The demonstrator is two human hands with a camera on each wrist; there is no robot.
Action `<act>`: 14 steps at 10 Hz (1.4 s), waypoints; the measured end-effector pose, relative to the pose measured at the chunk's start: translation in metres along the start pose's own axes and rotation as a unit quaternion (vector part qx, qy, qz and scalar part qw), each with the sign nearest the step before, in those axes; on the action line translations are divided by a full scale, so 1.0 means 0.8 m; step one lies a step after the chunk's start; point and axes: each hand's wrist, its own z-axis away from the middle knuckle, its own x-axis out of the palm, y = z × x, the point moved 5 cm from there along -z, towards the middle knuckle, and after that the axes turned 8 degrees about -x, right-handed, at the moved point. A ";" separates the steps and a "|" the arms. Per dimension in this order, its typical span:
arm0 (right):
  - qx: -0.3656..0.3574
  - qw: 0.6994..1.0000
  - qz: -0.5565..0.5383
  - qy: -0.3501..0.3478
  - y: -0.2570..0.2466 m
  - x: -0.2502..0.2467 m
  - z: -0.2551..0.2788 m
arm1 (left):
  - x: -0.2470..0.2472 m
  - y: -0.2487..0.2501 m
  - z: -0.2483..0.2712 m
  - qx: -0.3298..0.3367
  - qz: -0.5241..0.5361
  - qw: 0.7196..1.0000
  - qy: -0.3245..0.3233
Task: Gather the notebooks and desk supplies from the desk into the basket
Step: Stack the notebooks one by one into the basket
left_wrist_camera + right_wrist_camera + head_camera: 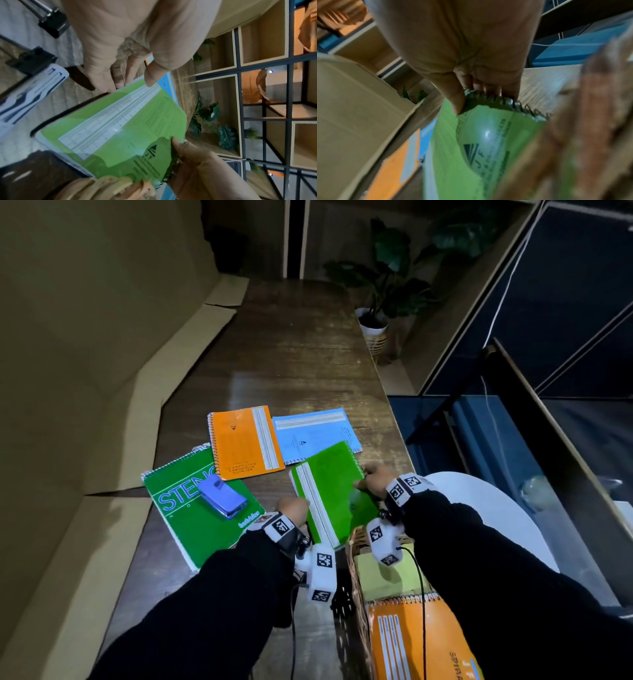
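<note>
Both hands hold one bright green spiral notebook (330,491) with a glossy, smooth cover crossed by a pale printed band along its length. The left hand (294,506) has its grip closed on the notebook's open long edge, thumb on the cover and fingers beneath, as the left wrist view shows. The right hand (375,480) pinches the opposite long edge, along the wire spiral, thumb on top. The notebook's long axis runs from near the person away and slightly left; it is tilted, raised off the wooden surface (294,364), its near end over the rim of the woven wicker basket (356,570).

Inside the basket, below the right grip, lie a yellow-green sheet and an orange spiral notebook (411,642). Left of the left grip lies a dark green steno pad (185,515) with a lilac, rounded stapler (222,497) on it. Beyond the grips lie a flat orange notebook (245,441) and a light blue notebook (311,433), the latter partly under the held one.
</note>
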 end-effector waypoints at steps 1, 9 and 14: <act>-0.058 0.985 -0.161 -0.004 -0.021 -0.003 0.016 | -0.012 0.008 0.039 0.007 0.007 1.000 0.026; 0.200 0.937 -0.129 0.256 0.201 0.078 0.383 | 0.177 -0.073 0.212 0.365 -0.700 0.614 -0.027; 0.176 0.969 0.020 0.172 0.151 0.019 0.370 | 0.124 -0.041 0.223 0.369 -0.562 0.739 -0.048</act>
